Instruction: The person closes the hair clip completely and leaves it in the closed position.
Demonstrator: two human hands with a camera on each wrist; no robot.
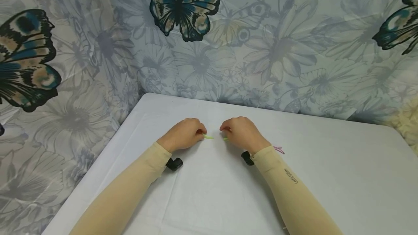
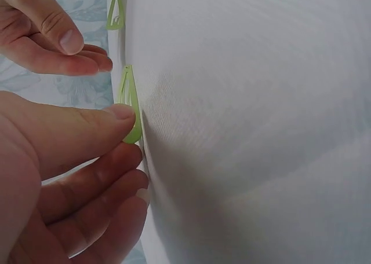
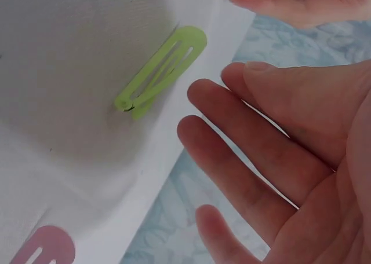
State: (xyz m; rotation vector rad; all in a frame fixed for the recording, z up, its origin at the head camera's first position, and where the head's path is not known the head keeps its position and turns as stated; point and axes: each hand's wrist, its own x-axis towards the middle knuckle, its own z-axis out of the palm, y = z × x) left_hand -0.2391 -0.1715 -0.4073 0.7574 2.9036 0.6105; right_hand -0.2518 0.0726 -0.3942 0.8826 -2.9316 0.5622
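Note:
My left hand [image 1: 184, 134] pinches a light green snap hair clip [image 2: 133, 135] between thumb and fingers. Its narrow end points away from the palm in the left wrist view. A second green snap hair clip [image 3: 196, 38] lies on the white table, its inner tongue sprung out from the frame. Close beside that clip is my right hand [image 1: 243, 133], its fingers loosely bent and apart from it, holding nothing. In the right wrist view, a pink hair clip [image 3: 58, 241] shows partly at the lower left corner.
A white cloth covers the table [image 1: 326, 177]. Behind it hangs a butterfly-and-flower patterned curtain [image 1: 202, 64]. Pink clips [image 1: 279, 149] lie just right of my right wrist. A fluffy cream item [image 1: 406, 119] sits past the table's right edge.

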